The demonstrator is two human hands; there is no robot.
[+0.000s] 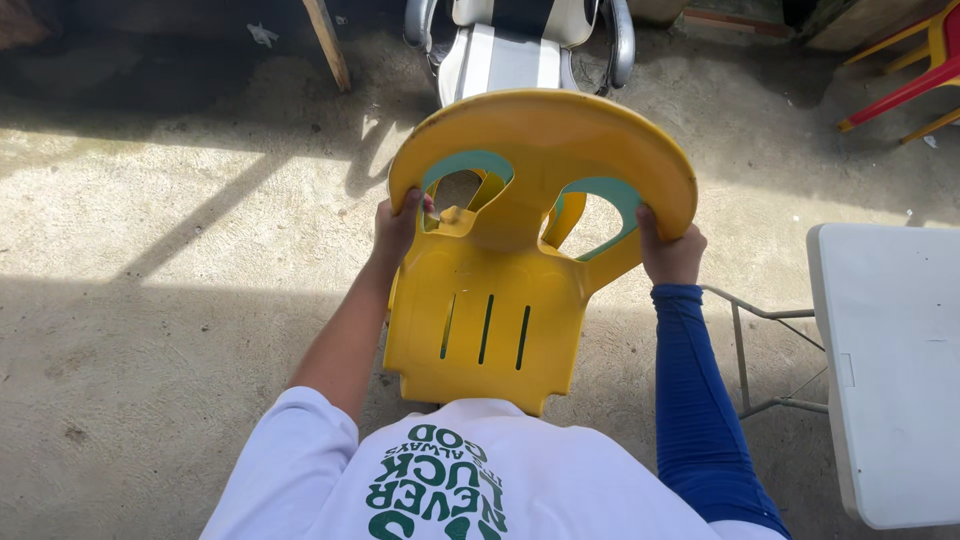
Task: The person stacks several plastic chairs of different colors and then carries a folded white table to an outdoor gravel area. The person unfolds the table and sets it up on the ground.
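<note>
as both hands grip it: one yellow chair (pixel 490 310), left hand (pixel 398 225), right hand (pixel 670 250).

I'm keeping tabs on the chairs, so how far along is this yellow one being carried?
Done: the yellow plastic chair appears lifted off the concrete floor, held against the person's front. In hand: the left hand and right hand each grip a side of its curved rim. Left: it is not set down anywhere; the white folding table and red chair stand apart.
</note>
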